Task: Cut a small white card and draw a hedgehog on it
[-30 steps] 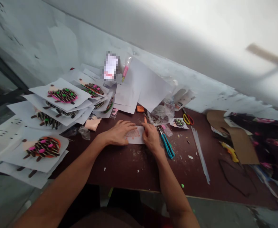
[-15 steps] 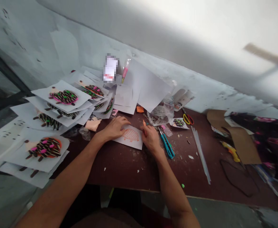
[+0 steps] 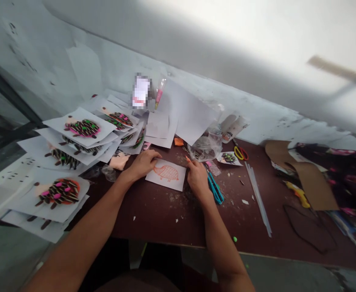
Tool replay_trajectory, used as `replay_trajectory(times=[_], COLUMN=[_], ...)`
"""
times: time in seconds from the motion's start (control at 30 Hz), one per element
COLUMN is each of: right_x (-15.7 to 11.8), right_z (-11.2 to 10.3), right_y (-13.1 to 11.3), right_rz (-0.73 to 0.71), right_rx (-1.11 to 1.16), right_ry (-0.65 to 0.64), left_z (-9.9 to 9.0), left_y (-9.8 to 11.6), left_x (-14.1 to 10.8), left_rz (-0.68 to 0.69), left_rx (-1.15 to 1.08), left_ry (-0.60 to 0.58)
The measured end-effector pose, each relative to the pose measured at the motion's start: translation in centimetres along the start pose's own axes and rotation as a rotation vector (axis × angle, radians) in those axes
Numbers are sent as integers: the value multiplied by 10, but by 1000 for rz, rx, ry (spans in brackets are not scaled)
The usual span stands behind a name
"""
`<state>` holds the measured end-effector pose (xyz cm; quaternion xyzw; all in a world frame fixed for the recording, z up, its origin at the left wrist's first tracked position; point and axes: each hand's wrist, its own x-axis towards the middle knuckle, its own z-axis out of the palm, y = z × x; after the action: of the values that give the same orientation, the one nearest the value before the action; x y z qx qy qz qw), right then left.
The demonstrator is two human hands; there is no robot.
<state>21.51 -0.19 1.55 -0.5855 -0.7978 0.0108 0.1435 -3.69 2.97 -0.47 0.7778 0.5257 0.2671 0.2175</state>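
Note:
A small white paper [image 3: 175, 185] lies on the table with an orange line drawing of a hedgehog [image 3: 167, 172], its back covered in strokes. At the sheet's upper left edge, my left hand [image 3: 143, 164] is closed, fingertips and thumb gathered on the paper. My right hand [image 3: 198, 178] is beside the right edge, its fingers pinching a slim orange stick [image 3: 188, 159] of the drawing's colour. Only the stick's end shows, so its kind is unclear. Teal-handled pliers [image 3: 216, 188] lie just right of that hand, partly covered by it.
Stacked hedgehog cards [image 3: 80, 140] crowd the left side. Orange clay [image 3: 178, 141], peach clay [image 3: 119, 160] and a clear plastic bag [image 3: 206, 144] lie behind my hands. Scissors [image 3: 241, 153], glue sticks [image 3: 258, 198] and a yellow glue gun [image 3: 301, 196] are on the right.
My right hand has moved slightly right, away from the drawing. My left hand has drawn back leftward, uncovering the hedgehog's head. More of the paper shows now.

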Motion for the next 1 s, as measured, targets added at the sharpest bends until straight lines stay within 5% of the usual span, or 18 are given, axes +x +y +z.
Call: replay_trajectory(times=[0.73, 1.0], right_x=[-1, -2], right_z=[-13, -14], right_y=[-1, -2], right_rz=[81, 104], right_rx=[-121, -134], right_ry=[-75, -61], left_z=[-14, -15], left_y=[6, 1], left_x=[-3, -5], left_rz=[-9, -17], left_rx=[-21, -68], left_ry=[10, -76])
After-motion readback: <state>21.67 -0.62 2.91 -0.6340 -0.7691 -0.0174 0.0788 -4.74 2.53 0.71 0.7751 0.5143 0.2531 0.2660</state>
